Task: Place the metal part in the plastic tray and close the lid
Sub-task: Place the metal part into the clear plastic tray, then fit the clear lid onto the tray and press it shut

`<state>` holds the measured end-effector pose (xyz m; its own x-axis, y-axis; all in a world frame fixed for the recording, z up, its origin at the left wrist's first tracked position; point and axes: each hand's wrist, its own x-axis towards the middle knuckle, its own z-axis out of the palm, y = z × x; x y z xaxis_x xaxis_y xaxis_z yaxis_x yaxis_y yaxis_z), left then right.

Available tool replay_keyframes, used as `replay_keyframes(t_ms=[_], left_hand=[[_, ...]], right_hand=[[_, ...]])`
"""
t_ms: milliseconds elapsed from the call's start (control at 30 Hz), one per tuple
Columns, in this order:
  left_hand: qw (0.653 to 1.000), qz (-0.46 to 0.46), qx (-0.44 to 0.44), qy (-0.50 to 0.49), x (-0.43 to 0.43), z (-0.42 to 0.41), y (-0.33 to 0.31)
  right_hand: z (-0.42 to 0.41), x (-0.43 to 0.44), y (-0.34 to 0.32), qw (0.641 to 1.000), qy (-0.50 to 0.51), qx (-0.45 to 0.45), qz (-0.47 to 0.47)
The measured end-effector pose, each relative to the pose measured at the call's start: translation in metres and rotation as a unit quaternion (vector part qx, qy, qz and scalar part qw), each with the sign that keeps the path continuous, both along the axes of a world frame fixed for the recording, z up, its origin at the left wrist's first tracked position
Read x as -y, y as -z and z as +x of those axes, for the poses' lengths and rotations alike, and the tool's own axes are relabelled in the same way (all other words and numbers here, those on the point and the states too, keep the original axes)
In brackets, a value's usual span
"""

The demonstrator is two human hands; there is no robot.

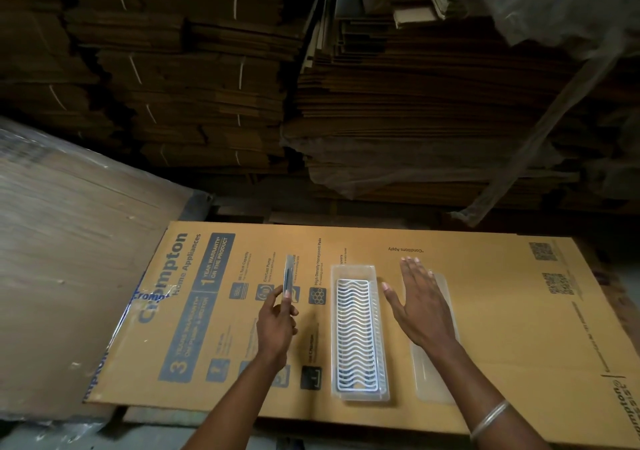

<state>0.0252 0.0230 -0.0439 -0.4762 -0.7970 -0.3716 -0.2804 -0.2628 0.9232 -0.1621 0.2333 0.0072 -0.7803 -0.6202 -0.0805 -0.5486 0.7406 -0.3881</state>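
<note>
My left grip (pixel 277 321) pinches a thin flat metal part (pixel 288 278) edge-on by its near end, held above the printed brown cardboard sheet (pixel 485 311), left of the clear rectangular plastic tray (pixel 353 269). The tray already holds a white wavy metal grille (pixel 355 335). My right grip (pixel 420 307) hovers spread flat over the clear plastic lid (pixel 446 297), seemingly ready to take it.

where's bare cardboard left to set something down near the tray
Bare room: right of the lid toward the QR codes, and the far strip beyond the tray. Crowded: between tray and lid, under the right hand; the left hand holds a metal part.
</note>
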Motion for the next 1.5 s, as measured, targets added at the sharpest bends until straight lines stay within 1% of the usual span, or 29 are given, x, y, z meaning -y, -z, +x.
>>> replay_keyframes(t_ms=[67,433,633,733,833,900,933,1000,1033,1133,1233,1300,1333,1400,1500], left_hand=[[1.0,-0.004,-0.016,0.006,-0.003,0.0,-0.004],[0.993,0.038,-0.051,0.097,-0.02,0.002,-0.026],[0.989,0.081,-0.075,0.095,-0.029,0.0,-0.031],[0.99,0.078,-0.063,0.102,-0.033,-0.002,-0.03],[0.992,0.069,-0.052,0.09,-0.042,-0.011,-0.03],[0.994,0.067,-0.025,0.082,-0.051,-0.021,-0.032],[0.995,0.045,0.01,0.085,-0.056,-0.026,-0.032],[0.989,-0.041,0.095,0.101,-0.065,-0.039,-0.028],[0.98,-0.088,0.136,0.115,-0.069,-0.045,-0.027],[0.937,-0.174,0.235,0.193,-0.079,-0.063,-0.023],[0.88,-0.207,0.321,0.283,-0.088,-0.078,-0.014],[0.85,-0.225,0.357,0.316,-0.094,-0.084,-0.007],[0.841,-0.231,0.367,0.323,-0.097,-0.086,-0.003],[0.838,-0.229,0.377,0.322,-0.1,-0.09,0.004],[0.848,-0.221,0.374,0.303,-0.103,-0.091,0.009]], right_hand=[[0.0,0.0,-0.002,1.0,-0.001,-0.001,-0.003],[0.004,-0.002,-0.005,1.0,0.006,-0.008,-0.019],[0.002,-0.006,-0.002,0.999,0.014,-0.019,-0.023],[0.002,-0.009,0.001,0.999,0.017,-0.022,-0.027],[0.001,-0.011,0.003,0.999,0.024,-0.024,-0.029],[0.001,-0.015,0.004,0.999,0.031,-0.024,-0.028],[0.001,-0.016,0.004,0.999,0.034,-0.023,-0.028],[0.001,-0.021,0.005,0.998,0.042,-0.021,-0.028],[0.001,-0.024,0.006,0.998,0.047,-0.021,-0.028],[-0.001,-0.034,0.008,0.998,0.059,-0.015,-0.026],[-0.003,-0.044,0.012,0.997,0.074,0.0,-0.031],[-0.004,-0.051,0.017,0.995,0.089,0.021,-0.034],[-0.004,-0.055,0.021,0.994,0.097,0.033,-0.032],[-0.004,-0.062,0.029,0.992,0.11,0.05,-0.022],[0.0,-0.073,0.042,0.99,0.123,0.07,-0.001]])
